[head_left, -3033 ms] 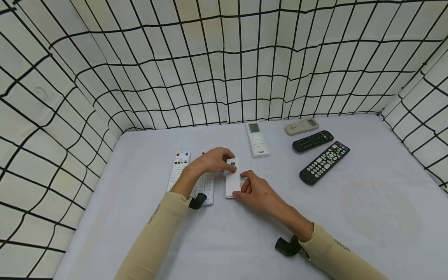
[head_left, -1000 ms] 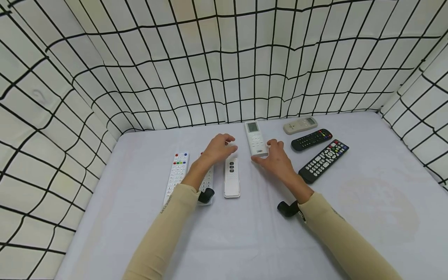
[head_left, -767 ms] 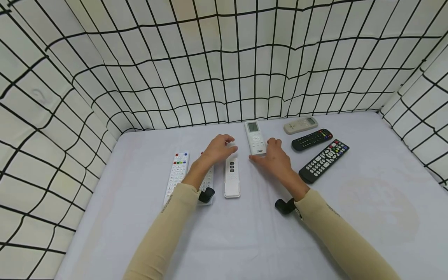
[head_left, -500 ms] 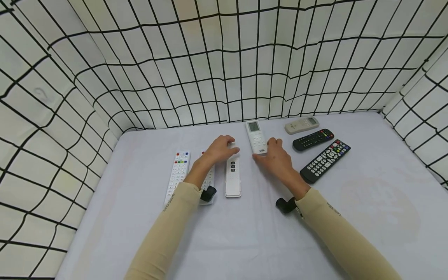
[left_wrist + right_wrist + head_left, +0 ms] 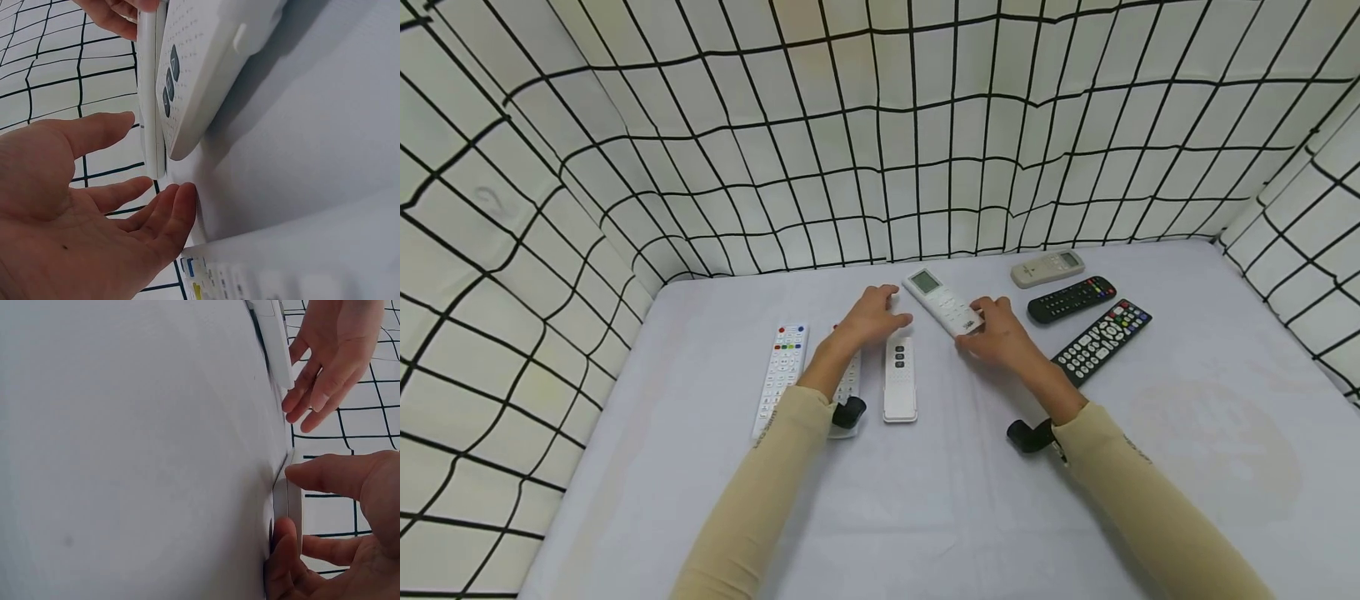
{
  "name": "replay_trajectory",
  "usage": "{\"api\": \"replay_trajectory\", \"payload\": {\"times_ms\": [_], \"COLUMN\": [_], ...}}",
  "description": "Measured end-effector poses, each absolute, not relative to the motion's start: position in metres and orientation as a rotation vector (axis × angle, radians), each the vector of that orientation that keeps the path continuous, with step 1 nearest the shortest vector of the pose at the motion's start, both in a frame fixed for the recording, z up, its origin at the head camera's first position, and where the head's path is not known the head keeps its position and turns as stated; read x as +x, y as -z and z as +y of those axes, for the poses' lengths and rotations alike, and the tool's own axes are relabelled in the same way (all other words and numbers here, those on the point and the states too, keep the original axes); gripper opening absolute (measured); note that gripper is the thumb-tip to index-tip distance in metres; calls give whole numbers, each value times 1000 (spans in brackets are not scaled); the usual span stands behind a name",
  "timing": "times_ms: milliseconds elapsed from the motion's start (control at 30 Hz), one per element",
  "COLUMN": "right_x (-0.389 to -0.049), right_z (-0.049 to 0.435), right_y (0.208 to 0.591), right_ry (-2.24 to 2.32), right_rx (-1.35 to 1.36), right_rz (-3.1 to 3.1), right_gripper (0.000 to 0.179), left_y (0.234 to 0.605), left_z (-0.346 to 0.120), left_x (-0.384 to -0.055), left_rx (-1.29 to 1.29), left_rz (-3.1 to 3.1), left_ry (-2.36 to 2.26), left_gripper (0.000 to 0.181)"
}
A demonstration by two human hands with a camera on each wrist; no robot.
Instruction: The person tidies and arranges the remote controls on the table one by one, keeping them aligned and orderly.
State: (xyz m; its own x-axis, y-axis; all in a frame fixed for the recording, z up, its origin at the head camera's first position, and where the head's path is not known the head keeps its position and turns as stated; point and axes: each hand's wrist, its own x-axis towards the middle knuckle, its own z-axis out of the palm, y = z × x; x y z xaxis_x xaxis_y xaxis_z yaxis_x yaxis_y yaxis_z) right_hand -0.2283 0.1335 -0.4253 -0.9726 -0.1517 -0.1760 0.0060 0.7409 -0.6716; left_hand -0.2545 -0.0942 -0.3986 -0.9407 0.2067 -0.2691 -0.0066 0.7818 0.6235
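Note:
My right hand (image 5: 1000,337) pinches the lower end of a white air-conditioner remote (image 5: 942,302) with a grey screen, thumb on one side and fingers on the other. That remote lies slanted, its screen end toward the left. In the right wrist view, thumb and fingertips press the remote's end (image 5: 295,503) close to the cloth. My left hand (image 5: 868,318) hovers near the screen end with spread, slightly bent fingers, holding nothing. Below it lies a slim white remote (image 5: 899,392) with dark buttons. The left wrist view shows the left palm (image 5: 81,212) apart from both remotes.
Two white remotes with many buttons lie to the left, one in full (image 5: 782,367), another (image 5: 848,383) partly under the left wrist. To the right are a beige remote (image 5: 1047,268), a small black remote (image 5: 1071,300) and a larger black remote (image 5: 1105,337). Black netting (image 5: 880,171) surrounds the table.
Both hands have left the slim white remote. The right hand moved to the air-conditioner remote, which has turned from nearly upright to slanted, its screen end swinging left. Lately the left hand barely moved.

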Motion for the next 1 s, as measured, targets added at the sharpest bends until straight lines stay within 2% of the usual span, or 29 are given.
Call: {"api": "replay_trajectory", "payload": {"times_ms": [367,700,1000], "right_x": [-228,-221,-219], "right_z": [141,135,139], "right_y": [428,433,431], "right_ry": [1085,1072,1094], "right_rx": [-209,-221,-211], "right_rz": [2715,2760,2779], "right_gripper": [68,72,68], "left_y": [400,406,406], "left_z": [-89,-92,-90], "left_x": [-262,-260,-260], "left_rx": [116,138,147], "left_rz": [2637,2642,2640], "left_ry": [-991,-1007,-1031], "left_gripper": [74,70,70]}}
